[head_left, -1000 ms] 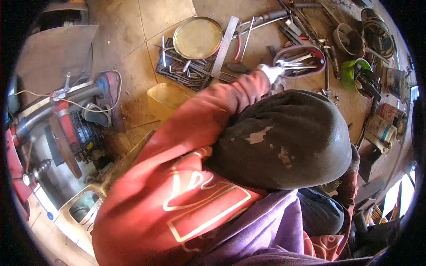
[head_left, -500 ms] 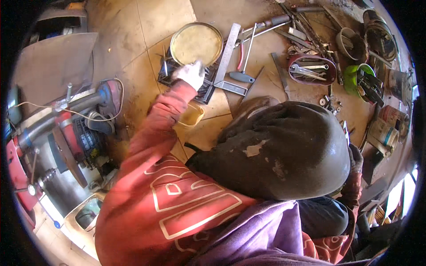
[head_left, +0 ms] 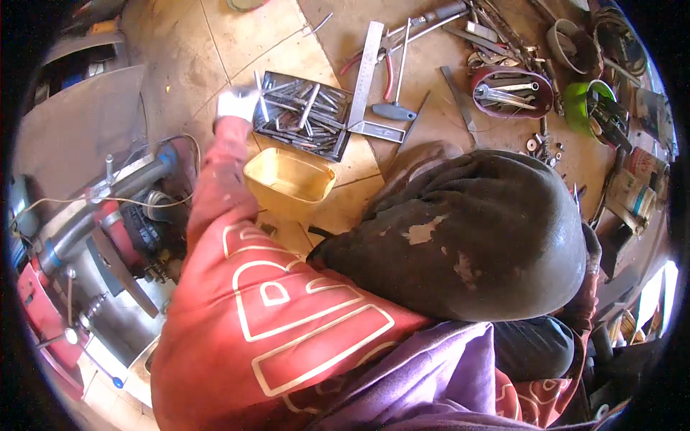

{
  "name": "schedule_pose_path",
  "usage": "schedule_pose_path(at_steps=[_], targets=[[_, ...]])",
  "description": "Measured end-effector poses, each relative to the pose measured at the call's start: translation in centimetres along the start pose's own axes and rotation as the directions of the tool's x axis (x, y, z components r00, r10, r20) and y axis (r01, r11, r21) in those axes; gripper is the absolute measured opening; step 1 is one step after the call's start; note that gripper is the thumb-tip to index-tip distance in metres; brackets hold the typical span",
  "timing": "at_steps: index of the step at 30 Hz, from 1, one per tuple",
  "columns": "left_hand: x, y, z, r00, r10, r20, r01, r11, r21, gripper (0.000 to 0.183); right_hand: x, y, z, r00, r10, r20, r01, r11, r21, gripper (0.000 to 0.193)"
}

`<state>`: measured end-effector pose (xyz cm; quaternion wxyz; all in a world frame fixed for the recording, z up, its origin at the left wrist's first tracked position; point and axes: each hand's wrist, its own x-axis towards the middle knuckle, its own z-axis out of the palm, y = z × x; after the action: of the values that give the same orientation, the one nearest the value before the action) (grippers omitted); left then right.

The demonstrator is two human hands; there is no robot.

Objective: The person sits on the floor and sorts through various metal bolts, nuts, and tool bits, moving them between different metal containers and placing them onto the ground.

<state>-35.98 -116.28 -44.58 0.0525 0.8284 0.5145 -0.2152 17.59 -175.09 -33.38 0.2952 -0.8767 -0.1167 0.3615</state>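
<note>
My left hand [head_left: 238, 106], in a white glove, is at the left edge of a shallow black tray [head_left: 341, 149]. Many slim metal rods [head_left: 305, 115] lie jumbled in the tray. A bright rod [head_left: 260, 95] stands right beside my fingers, but glare and blur hide whether they grip it. Just nearer than the tray sits a yellow plastic tub [head_left: 287, 188] with nothing visible inside. A steel try square [head_left: 365, 75] lies along the tray's right side. My right hand [head_left: 591, 246] is beyond my raised knee at the right, its fingers mostly hidden.
Right of the square lie pliers [head_left: 389, 74] and a grey-handled tool [head_left: 394, 111]. A dark red tub [head_left: 512, 111] holds wrenches, and a green container [head_left: 586, 122] holds metal pieces. Red and blue machinery [head_left: 118, 223] stands at the left. A round dish [head_left: 246, 3] shows at the far edge.
The round dish has gone from over the tray, and one now shows at the far edge. My left hand has moved left to the tray's edge. The rods and yellow tub are uncovered.
</note>
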Motion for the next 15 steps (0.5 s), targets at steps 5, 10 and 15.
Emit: schedule_pose_path(at_steps=[5,10,15], targets=[[-11.0,-0.4,7.1,0.904,-0.427,0.024,0.298,0.587,-0.752,0.031,-1.1,-4.4,-0.4,0.960,0.033,0.277,-0.089,0.978,0.190,0.034],[-14.2,2.2,8.3,0.897,-0.437,0.069,0.249,0.368,-0.896,0.027,1.4,-1.8,-0.4,0.967,-0.183,0.177,0.178,0.983,0.044,0.035],[-13.8,5.5,4.3,0.716,-0.479,0.508,0.607,0.069,-0.791,0.032,0.4,-5.4,1.3,0.974,-0.151,0.170,0.141,0.988,0.069,0.033]])
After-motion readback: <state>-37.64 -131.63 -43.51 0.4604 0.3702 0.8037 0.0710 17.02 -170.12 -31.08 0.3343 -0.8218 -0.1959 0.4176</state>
